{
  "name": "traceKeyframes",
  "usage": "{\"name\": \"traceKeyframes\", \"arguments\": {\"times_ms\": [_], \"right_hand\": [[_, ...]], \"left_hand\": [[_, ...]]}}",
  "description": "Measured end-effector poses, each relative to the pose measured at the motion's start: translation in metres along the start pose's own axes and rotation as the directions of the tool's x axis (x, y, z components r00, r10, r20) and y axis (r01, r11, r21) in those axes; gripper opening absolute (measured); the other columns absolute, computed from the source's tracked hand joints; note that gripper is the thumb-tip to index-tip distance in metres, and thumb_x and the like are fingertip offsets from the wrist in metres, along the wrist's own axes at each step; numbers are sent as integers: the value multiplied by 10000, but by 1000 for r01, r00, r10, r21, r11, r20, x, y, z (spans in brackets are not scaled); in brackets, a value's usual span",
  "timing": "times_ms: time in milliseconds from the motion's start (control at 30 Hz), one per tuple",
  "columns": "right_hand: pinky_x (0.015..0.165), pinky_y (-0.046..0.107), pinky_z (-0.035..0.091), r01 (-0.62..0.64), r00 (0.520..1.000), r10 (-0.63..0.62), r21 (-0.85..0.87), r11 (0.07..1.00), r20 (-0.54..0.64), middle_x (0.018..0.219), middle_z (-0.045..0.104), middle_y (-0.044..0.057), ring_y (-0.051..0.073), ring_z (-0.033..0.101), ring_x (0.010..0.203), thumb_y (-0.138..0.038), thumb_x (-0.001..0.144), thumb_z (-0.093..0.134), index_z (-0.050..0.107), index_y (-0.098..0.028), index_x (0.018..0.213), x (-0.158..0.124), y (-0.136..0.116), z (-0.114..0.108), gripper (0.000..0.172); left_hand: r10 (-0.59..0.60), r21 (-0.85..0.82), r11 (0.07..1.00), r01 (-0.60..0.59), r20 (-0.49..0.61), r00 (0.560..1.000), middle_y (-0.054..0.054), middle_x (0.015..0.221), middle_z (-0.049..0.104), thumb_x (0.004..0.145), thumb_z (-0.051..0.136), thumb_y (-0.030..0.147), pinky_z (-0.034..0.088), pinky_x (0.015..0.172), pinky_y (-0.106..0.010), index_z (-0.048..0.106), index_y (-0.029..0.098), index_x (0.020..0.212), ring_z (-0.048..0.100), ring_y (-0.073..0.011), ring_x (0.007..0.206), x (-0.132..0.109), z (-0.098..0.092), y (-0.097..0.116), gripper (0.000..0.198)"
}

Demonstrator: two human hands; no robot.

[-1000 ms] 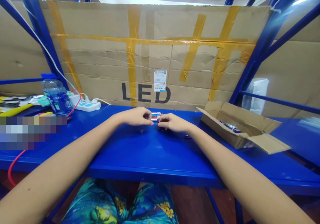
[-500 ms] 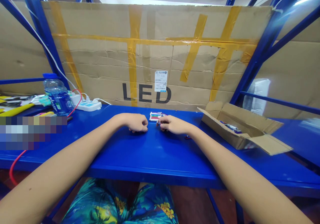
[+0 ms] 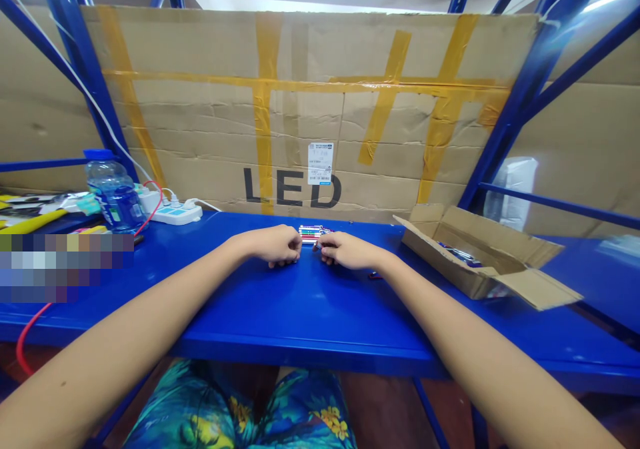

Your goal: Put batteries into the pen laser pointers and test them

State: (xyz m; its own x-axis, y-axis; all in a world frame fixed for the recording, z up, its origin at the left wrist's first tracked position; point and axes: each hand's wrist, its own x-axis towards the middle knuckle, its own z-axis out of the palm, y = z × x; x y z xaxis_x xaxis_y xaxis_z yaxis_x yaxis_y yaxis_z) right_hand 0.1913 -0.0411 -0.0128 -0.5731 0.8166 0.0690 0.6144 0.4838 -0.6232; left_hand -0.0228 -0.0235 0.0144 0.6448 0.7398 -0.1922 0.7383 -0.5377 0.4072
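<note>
Carton is sitting right of the rods, cardboard reading "LED" standing behind them. Left hand is presenting curled, contents unclear; right hand is pinching a small item.

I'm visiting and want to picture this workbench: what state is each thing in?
Left bare hand: curled; whether it holds anything is hidden.
Right bare hand: pinching a small dark item.
Slim, shiny multicoloured rods: lying side by side.
Brown rectangular cardboard box: open.
Clear blue-capped plastic bottle: closed, standing.
White plastic power strip: plug inserted.
Big brown cardboard sheet: upright, taped.
</note>
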Motion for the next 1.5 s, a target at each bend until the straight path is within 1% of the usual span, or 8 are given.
{"name": "traceKeyframes", "arguments": {"times_ms": [133, 233, 300, 367, 467, 1033, 1233, 1500], "right_hand": [[674, 307, 412, -15, 1000, 15, -3, 1000, -19, 752, 581, 34, 173, 525, 693, -170, 879, 415, 517, -188, 814, 2, 3, 1, 122], [734, 314, 399, 15, 993, -24, -77, 997, -117, 876, 603, 52, 183, 521, 785, -144, 851, 446, 517, -189, 840, 2, 4, 1, 85], [740, 314, 391, 2, 982, -19, -89, 996, -187, 923, 591, 53, 186, 511, 812, -170, 843, 483, 492, -191, 874, 2, 4, 1, 39], [709, 308, 385, -21, 971, 5, -65, 998, -240, 899, 568, 40, 181, 494, 788, -227, 851, 504, 450, -196, 893, 1, 3, 1, 75], [694, 299, 377, 17, 954, -23, -23, 1000, -299, 857, 533, 17, 170, 473, 769, -267, 864, 501, 409, -204, 886, 1, 3, 0, 113], [730, 307, 401, 195, 916, -229, -134, 972, -329, 850, 630, 29, 169, 548, 790, -190, 865, 490, 557, -186, 878, 2, 5, -2, 68], [676, 304, 407, 192, 845, -228, -124, 974, -483, 848, 600, 24, 176, 535, 767, -185, 774, 615, 475, -207, 867, 3, 10, 2, 169], [681, 304, 414, 273, 803, -321, -169, 947, -502, 793, 604, 27, 172, 540, 747, -139, 788, 592, 530, -195, 763, 1, 8, 1, 87]], "left_hand": [[-2, -57, 998, 2, 5, 1000, -12, 627, 628, 686, 553, 202, 420, 476, -243, 583, 174, 747, 572, -147, 493, -1, -1, -1, 74], [72, 8, 997, -72, -129, 989, -6, 632, 625, 668, 567, 200, 400, 506, -241, 590, 172, 712, 553, -135, 529, 5, 4, -2, 57], [163, 4, 985, -171, -325, 932, -1, 650, 613, 682, 568, 212, 392, 542, -238, 589, 170, 707, 541, -131, 586, 12, 10, -2, 53], [173, -106, 958, -268, -530, 830, 2, 676, 604, 717, 553, 226, 397, 569, -234, 592, 164, 750, 538, -127, 624, 19, 17, 0, 80], [105, -258, 900, -351, -654, 749, 18, 641, 572, 727, 552, 219, 386, 551, -221, 583, 156, 764, 511, -109, 591, 26, 26, 6, 79], [169, -276, 857, -434, -646, 745, 29, 636, 571, 748, 588, 233, 363, 542, -212, 592, 146, 798, 496, -92, 577, 30, 32, 0, 101], [197, -275, 842, -463, -643, 740, 37, 626, 558, 755, 589, 230, 363, 542, -213, 591, 147, 795, 486, -87, 568, 26, 32, 5, 92], [202, -258, 854, -451, -636, 745, 40, 612, 549, 767, 586, 237, 360, 542, -216, 593, 147, 808, 478, -89, 564, 26, 34, 4, 99]]}}
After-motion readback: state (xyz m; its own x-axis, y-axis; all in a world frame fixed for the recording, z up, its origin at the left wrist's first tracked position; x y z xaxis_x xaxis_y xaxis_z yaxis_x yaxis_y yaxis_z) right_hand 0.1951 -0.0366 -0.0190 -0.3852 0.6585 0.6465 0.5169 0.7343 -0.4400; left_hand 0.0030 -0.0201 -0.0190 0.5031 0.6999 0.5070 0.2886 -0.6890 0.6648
